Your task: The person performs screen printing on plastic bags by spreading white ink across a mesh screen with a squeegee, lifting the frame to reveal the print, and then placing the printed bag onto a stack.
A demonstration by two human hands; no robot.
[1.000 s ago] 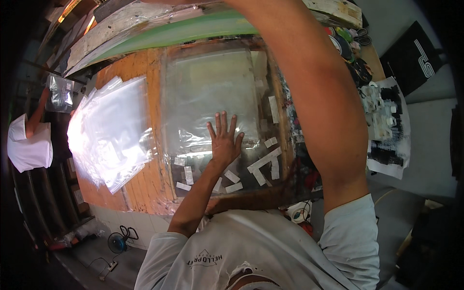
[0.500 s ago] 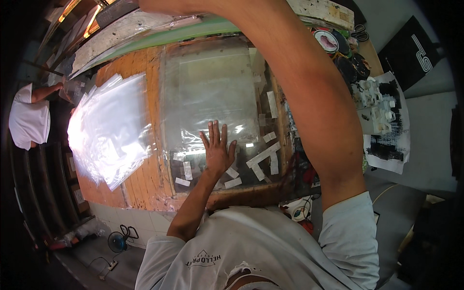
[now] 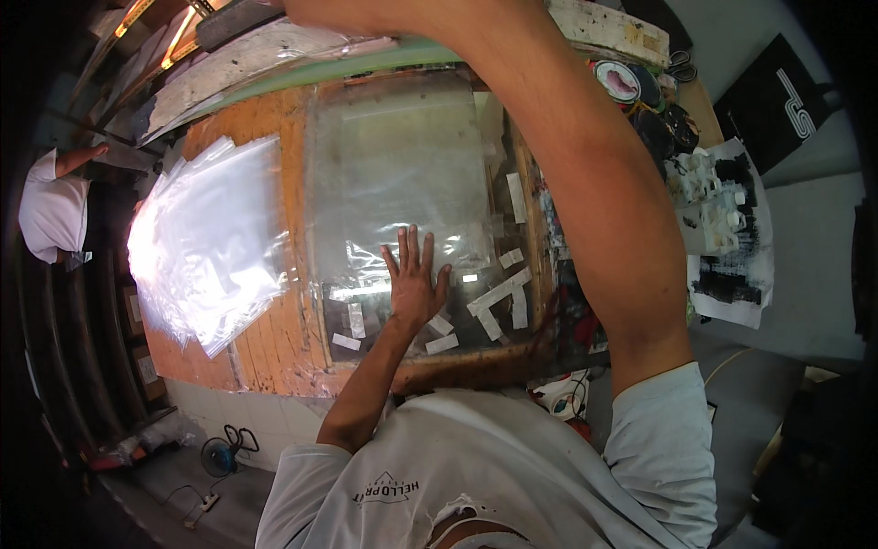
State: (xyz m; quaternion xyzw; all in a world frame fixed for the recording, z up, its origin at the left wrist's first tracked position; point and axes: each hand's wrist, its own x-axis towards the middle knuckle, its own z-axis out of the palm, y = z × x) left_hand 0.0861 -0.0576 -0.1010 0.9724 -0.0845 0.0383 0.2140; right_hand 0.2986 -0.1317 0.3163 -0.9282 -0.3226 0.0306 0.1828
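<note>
My left hand (image 3: 417,284) lies flat with fingers spread on the near part of a clear plastic bag (image 3: 416,174). The bag rests on a dark glass-like panel (image 3: 384,340) set in the wooden table, with several pale tape strips (image 3: 498,291) stuck around its near and right sides. My right arm reaches across to the far left. Only part of my right hand (image 3: 334,15) shows at the upper edge, beside a dark grey block (image 3: 240,22) at the end of a stained pale frame bar (image 3: 265,57). Its fingers are cut off by the picture's edge.
A fanned stack of clear plastic bags (image 3: 215,242) lies left on the wooden tabletop (image 3: 293,137). Tins (image 3: 617,82), scissors (image 3: 681,66) and white bottles (image 3: 718,215) stand at the right. A co-worker (image 3: 55,206) is at far left. A small fan (image 3: 219,456) stands below.
My right hand, the dark block and the frame bar have shifted slightly right. My left hand stays flat on the bag. The co-worker's raised arm has moved, and their body has turned a little.
</note>
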